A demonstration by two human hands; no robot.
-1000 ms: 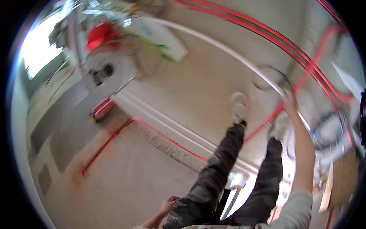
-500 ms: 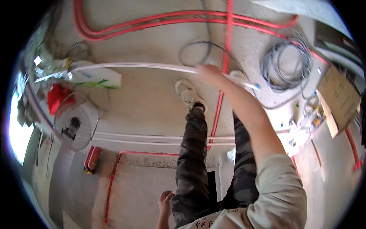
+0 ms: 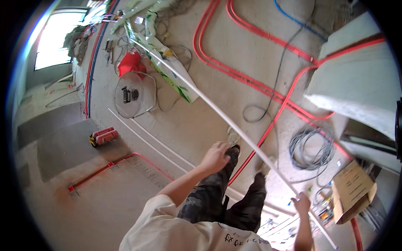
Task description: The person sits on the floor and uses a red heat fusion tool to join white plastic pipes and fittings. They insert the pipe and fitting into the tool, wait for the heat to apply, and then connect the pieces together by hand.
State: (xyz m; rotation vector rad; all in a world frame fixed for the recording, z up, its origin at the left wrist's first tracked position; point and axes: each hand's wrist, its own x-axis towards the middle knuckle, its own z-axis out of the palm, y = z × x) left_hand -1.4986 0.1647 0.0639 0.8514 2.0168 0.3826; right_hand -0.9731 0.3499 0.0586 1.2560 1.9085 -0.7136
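A long, thin white pipe [image 3: 247, 139] slants across the view, from the far left down to the lower right. My right hand [image 3: 301, 203] is closed around it near its lower-right end. In front of my leg is my left hand [image 3: 216, 157], fingers loosely bent and apart, holding nothing that I can see; it stays off the pipe. The pipe's far end lies over a white-and-green plastic wrapper [image 3: 178, 81]. Below it on the floor lie two more white pipes [image 3: 157, 145], partly hidden by my left arm and legs.
Red conduits [image 3: 251, 83] run along the floor. A coil of grey cable [image 3: 312, 146] lies at the right, near an open cardboard box [image 3: 353, 190]. Toward the left are a round fan-like thing [image 3: 129, 95], a red bag [image 3: 131, 64] and red fire extinguishers [image 3: 104, 136].
My view has turned. The pipe now slants instead of lying crosswise, and my right hand has come nearer my body, still gripping it. My left hand has risen in front of my leg.
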